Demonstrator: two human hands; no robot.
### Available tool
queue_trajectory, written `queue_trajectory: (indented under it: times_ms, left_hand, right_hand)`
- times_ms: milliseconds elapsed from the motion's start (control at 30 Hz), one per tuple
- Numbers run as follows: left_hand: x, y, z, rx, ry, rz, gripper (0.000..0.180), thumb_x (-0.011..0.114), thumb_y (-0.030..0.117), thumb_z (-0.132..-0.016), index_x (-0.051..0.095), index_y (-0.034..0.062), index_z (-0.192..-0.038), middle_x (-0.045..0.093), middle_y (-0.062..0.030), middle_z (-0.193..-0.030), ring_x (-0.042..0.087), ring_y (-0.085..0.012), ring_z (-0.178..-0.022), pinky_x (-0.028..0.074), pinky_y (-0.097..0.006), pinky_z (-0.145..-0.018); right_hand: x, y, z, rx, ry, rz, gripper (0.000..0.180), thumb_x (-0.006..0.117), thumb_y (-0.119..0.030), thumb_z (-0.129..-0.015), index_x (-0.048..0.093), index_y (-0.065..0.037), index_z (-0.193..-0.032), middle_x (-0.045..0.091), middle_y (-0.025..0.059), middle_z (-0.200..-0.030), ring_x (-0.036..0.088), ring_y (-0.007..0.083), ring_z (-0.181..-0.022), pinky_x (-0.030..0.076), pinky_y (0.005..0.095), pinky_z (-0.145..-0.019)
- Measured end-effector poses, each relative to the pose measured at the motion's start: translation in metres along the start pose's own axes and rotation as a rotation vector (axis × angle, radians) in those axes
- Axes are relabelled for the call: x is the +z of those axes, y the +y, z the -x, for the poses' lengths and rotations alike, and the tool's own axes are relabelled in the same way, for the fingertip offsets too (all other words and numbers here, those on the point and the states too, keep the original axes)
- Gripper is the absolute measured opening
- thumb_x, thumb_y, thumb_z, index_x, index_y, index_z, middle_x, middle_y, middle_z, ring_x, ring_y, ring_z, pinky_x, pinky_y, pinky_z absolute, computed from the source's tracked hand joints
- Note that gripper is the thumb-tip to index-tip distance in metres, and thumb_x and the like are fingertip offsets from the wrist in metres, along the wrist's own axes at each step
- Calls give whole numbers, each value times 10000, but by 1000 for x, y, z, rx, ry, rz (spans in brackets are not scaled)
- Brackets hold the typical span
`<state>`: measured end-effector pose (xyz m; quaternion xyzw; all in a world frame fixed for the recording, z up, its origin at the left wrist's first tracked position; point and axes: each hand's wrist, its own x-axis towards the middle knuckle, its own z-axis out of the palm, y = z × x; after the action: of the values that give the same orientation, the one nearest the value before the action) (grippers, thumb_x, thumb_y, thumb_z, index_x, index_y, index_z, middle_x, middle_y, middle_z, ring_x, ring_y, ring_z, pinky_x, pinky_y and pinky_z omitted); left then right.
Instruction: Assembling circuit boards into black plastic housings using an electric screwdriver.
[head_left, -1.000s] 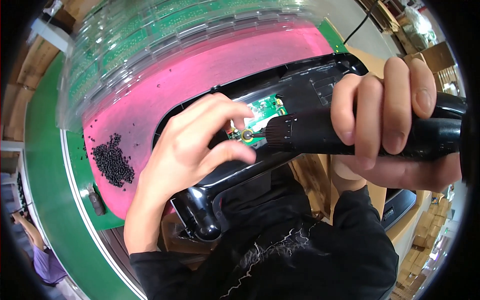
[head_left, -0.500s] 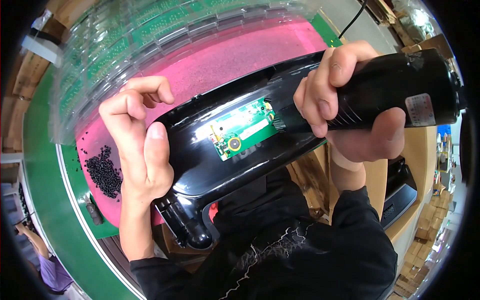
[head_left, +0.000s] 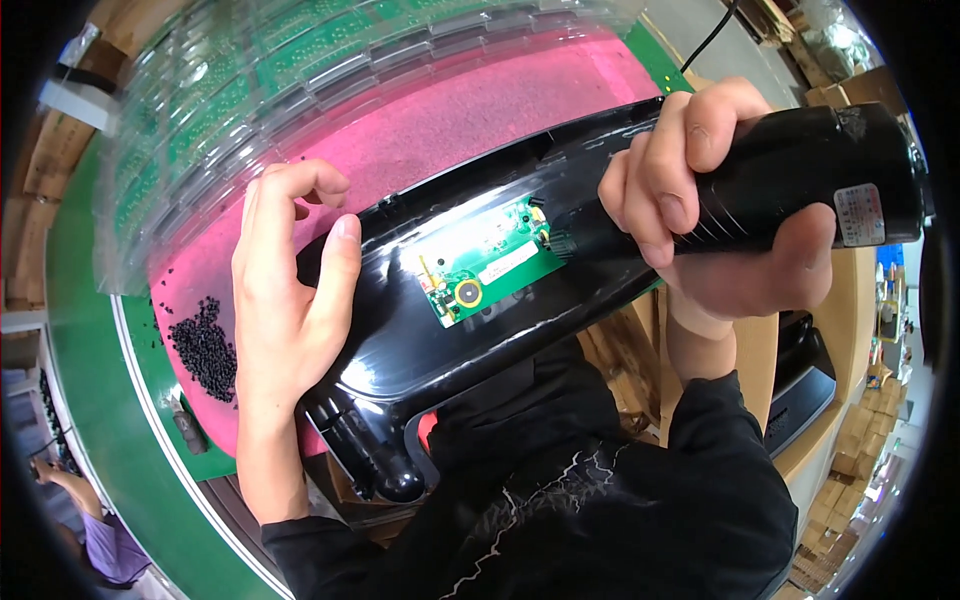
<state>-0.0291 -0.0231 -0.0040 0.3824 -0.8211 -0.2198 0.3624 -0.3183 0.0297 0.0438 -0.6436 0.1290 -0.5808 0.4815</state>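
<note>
A long, glossy black plastic housing (head_left: 440, 350) lies across the bench edge in front of me, tilted up to the right. A green circuit board (head_left: 500, 270) with a round yellow-ringed part sits in its middle. My right hand (head_left: 700, 200) wraps round a thick black electric screwdriver (head_left: 790, 180), whose body slants over the housing's right end. The tool's tip cannot be made out. At the housing's left end, my left hand (head_left: 295, 290) has thumb and fingers apart, with the thumb beside the rim and nothing seen between them.
Small black screws (head_left: 205, 350) form a heap on the pink mat (head_left: 450, 120), left of my left hand. Clear trays of green boards (head_left: 250, 90) stand behind. Another black housing (head_left: 800, 400) sits in a carton (head_left: 845, 340) at right. A co-worker's arm (head_left: 80, 495) shows far left.
My left hand has shifted slightly right, its thumb stretching out along the housing. My right hand and the screwdriver have moved slightly right.
</note>
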Motion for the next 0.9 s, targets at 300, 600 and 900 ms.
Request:
queue_trajectory:
  times_ms: [300,600,900]
  left_hand:
    - [2,1,-3,15,-59,-35,173,627,-5,-872,583,-5,-1040,598,-132,-959,602,-275,-899,493,-358,-826]
    - [1,6,-6,67,-95,-51,180,661,-10,-846,602,-4,-1016,604,-125,-963,597,-288,-905,492,-371,-817]
    - [3,8,-2,313,-255,116,304,819,65,-712,714,-1,-989,705,-119,-974,640,-319,-949,517,-421,-866]
  right_hand:
    - [-2,10,9,10,64,-61,605,624,-614,-882,501,-75,-1126,576,-2,-847,593,86,-577,468,265,-617]
    - [0,14,12,-19,108,-127,606,606,-621,-889,505,-73,-1125,575,0,-847,592,84,-585,461,264,-615]
    - [30,18,2,-89,186,-250,575,580,-603,-903,491,-78,-1119,548,-10,-845,579,82,-597,475,293,-682]
